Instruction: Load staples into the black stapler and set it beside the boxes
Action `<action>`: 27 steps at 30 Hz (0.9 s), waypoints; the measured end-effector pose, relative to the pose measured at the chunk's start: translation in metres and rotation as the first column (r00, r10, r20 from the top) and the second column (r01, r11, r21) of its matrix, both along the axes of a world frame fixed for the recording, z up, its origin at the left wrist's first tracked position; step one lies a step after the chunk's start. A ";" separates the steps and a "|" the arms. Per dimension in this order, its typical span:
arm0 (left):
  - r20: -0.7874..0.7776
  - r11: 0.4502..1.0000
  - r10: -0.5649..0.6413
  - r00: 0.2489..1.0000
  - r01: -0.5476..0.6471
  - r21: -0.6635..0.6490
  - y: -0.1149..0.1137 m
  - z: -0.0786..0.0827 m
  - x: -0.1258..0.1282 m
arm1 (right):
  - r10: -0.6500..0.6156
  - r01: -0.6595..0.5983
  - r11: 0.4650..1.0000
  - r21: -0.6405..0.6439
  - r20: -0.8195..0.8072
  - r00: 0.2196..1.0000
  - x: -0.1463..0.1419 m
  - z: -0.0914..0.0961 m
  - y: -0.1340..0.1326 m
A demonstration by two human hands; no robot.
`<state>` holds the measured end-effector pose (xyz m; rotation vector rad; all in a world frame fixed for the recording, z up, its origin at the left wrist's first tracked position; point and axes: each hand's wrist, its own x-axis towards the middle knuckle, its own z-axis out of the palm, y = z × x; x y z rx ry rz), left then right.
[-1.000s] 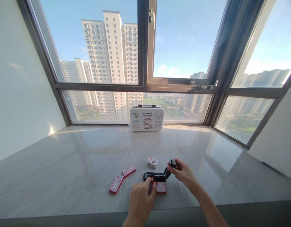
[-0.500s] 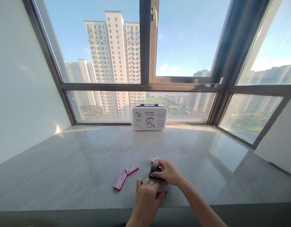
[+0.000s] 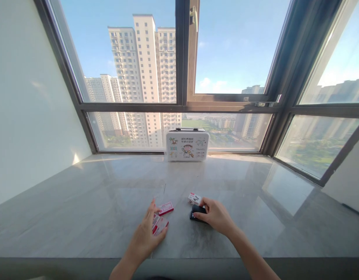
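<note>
My right hand [image 3: 216, 215] is curled over a black stapler [image 3: 197, 212] that lies closed on the grey marble sill [image 3: 94, 202]. A small white and red staple box [image 3: 194, 198] lies just beyond that hand. My left hand [image 3: 146, 235] has its fingers pinched on a flat red and white box [image 3: 159, 225], beside where another such box lay a moment ago. A further red and white box [image 3: 166, 208] lies just beyond the left fingertips.
A small white case with cartoon prints [image 3: 187, 145] stands upright at the back of the sill against the window. A white wall [image 3: 27, 97] borders the sill on the left. The sill's front edge [image 3: 65, 258] runs below my hands.
The stapler's raised top came down and my right hand now covers it. My left hand moved left from the stapler, taking the red box from beside it to the flat boxes.
</note>
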<state>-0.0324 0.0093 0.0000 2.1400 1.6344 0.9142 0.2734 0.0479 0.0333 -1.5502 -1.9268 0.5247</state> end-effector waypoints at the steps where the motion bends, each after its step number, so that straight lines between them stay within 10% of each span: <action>1: -0.005 1.000 -0.019 1.000 0.019 0.007 0.000 0.000 0.001 | 0.003 -0.003 1.000 0.000 0.001 1.000 0.000 0.000 0.000; 7: -0.109 0.993 -0.118 0.987 0.120 0.009 0.006 0.007 0.004 | 0.022 -0.022 1.000 -0.004 0.051 0.998 0.008 0.002 -0.007; 27: -0.182 0.973 0.126 0.975 -0.086 0.214 -0.003 -0.026 0.100 | -0.225 0.219 0.969 -0.116 -0.036 0.974 0.070 -0.020 -0.042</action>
